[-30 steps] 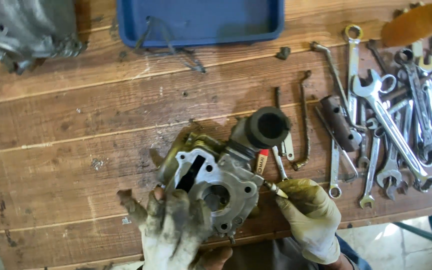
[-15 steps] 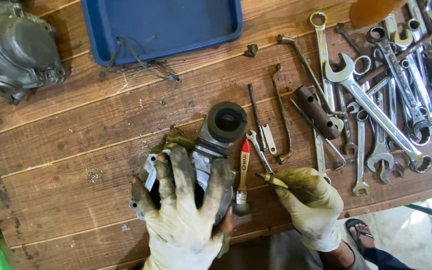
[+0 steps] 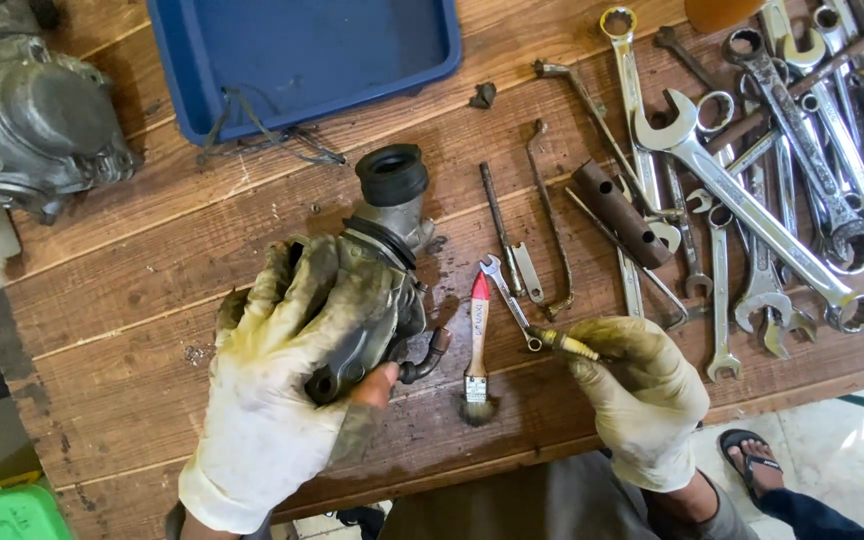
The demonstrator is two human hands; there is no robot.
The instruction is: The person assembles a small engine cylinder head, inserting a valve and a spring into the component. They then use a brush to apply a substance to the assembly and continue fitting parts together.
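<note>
Since half a second ago the left hand [image 3: 292, 380] has closed over the carburetor [image 3: 377, 270], tilting it on the table [image 3: 122, 330]. Right hand [image 3: 642, 400] pinches a brass jet [image 3: 562, 343] beside the brush [image 3: 476, 350]. Likely refitting the jet; next calls for exposing its port. Wrenches [image 3: 752, 200] lie right.

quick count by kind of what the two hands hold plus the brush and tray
Engine part in left hand: 1
Brass piece in right hand: 1
Paintbrush: 1
Blue tray: 1
Total: 4
</note>
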